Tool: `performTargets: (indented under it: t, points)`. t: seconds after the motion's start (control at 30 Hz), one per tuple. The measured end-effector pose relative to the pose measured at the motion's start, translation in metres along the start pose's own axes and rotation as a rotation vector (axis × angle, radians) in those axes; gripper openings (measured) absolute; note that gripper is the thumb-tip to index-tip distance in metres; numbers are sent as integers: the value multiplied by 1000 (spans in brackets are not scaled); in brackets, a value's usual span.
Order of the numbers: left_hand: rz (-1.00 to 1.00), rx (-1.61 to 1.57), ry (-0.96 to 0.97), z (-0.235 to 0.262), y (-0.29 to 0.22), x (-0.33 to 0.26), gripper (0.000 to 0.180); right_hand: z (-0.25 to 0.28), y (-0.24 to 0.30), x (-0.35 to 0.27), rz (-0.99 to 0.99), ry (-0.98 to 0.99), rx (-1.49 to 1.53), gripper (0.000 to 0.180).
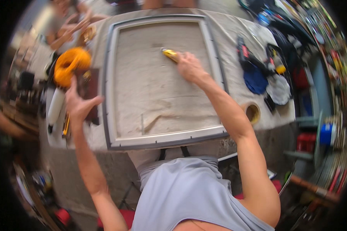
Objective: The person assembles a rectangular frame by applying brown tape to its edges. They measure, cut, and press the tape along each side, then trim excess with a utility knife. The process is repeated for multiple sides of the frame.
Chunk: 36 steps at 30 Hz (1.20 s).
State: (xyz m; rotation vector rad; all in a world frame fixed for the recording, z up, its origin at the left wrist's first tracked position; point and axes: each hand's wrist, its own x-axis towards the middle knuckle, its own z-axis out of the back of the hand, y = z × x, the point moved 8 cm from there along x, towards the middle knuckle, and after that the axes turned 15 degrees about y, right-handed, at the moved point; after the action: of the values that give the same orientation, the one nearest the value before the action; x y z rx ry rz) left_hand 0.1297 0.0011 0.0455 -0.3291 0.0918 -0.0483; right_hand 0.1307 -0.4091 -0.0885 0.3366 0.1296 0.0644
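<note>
A large rectangular frame [173, 140], pale inside with a dark grey outer edge, lies flat on a cloth-covered table before me. Over its open middle, toward the far side, my right hand [190, 67] is closed around a yellow utility knife [169, 54], whose silvery tip points to the far left. My left hand [78, 103] is off the frame's left side, fingers and thumb spread, holding nothing. Just beyond its fingertips sits a bundle of orange cord [71, 65]. A dark brown flat piece [92, 86] lies between that hand and the frame, partly covered.
A roll of tape [257, 111] stands right of the frame. Farther right are a black-and-red tool [243, 52], a blue cloth [255, 79] and a clear plastic bag [278, 89]. A white bottle [56, 107] lies at the left edge. Another person [67, 32] sits at the far left.
</note>
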Motion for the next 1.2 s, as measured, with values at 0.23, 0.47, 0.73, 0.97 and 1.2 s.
performTargets:
  t: [0.23,0.47,0.73,0.97,1.2]
  points:
    - [410,286,174,-62,83,-22,126,122,-77,-161,101,-578,94,41]
    - [256,424,7,-69,65,-29,110,67,-212,-214,-559,-203,-28,46]
    - [69,-210,154,-107,22,-75,85,85,-139,-245,-386,-247,-127,46]
    - [53,97,136,-131,1,-84,76,28,-81,-245,-383,1,-224,50]
    - [-29,-42,110,-113,-18,-85,67,37,-86,-254,-410,-190,-121,53]
